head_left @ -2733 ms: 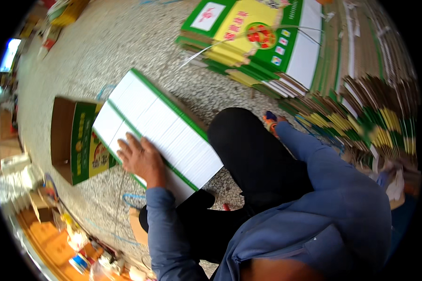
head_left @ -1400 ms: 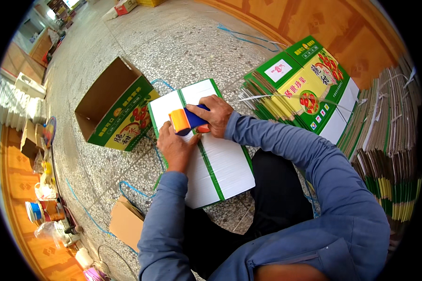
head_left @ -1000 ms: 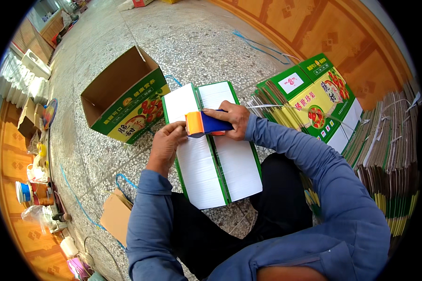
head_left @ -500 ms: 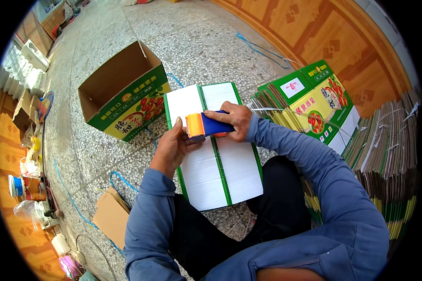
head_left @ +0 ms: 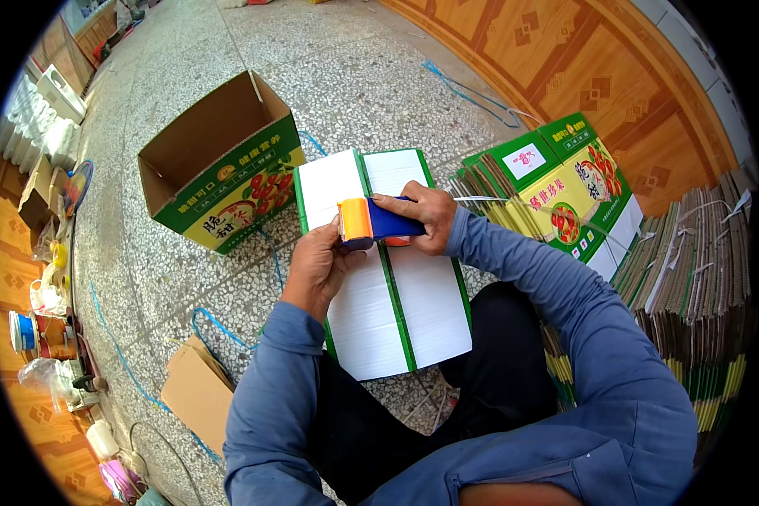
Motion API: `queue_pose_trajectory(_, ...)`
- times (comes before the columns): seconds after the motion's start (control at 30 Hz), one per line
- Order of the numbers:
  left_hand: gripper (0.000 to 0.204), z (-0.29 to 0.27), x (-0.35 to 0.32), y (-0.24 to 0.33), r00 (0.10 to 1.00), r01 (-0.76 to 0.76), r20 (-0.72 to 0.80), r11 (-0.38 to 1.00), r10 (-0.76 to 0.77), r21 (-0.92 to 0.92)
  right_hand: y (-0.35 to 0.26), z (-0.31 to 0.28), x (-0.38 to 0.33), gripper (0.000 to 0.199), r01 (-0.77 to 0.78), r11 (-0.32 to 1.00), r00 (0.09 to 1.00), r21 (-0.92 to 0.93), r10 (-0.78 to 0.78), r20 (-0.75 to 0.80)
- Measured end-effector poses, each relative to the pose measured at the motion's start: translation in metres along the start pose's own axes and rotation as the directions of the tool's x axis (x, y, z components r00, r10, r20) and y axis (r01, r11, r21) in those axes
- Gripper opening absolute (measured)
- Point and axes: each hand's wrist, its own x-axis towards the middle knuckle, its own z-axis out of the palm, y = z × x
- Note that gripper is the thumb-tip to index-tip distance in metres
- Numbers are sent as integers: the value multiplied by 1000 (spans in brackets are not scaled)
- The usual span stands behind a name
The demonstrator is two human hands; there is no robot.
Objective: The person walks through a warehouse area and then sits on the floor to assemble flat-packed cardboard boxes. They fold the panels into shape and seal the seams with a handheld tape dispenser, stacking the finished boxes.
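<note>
Head view: both hands meet over a flattened carton point(head_left: 396, 287) resting white side up on the person's lap. Compared with half a second earlier, the tape dispenser point(head_left: 378, 223) sits at the same far end of the centre seam, barely shifted; taping appears just begun. The right hand point(head_left: 422, 218) is clamped around the dispenser's blue body; the left hand point(head_left: 319, 266) has its fingers closed against the orange end. An open box point(head_left: 219, 164), green with a red fruit picture, stands on the floor to the left. A flat stack point(head_left: 557, 181) of green-and-yellow cartons with a white label lies to the right, beside bundled cardboard point(head_left: 691, 278).
</note>
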Motion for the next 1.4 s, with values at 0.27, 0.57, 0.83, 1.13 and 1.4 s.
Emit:
queue_pose_trajectory(0.27,23,-55,2,18,932,-191,-216,901,291,390,-16,-18,17,66,95,972,977,-217,-50,206)
queue_pose_trajectory(0.57,25,-203,-12,-7,909,-98,-348,929,229,356,-28,-19,32,63,145,936,917,-320,-6,400)
queue_pose_trajectory(0.83,32,-207,54,-91,928,-119,-143,639,343,760,-16,-10,22,68,161,961,969,-223,-111,219)
queue_pose_trajectory(1.13,36,-195,91,-54,954,141,-215,317,210,938,-15,-9,18,70,122,962,952,-245,-44,303)
queue_pose_trajectory(1.4,60,12,155,64,946,-294,321,-317,36,902,-16,-14,22,71,120,958,926,-262,-13,377)
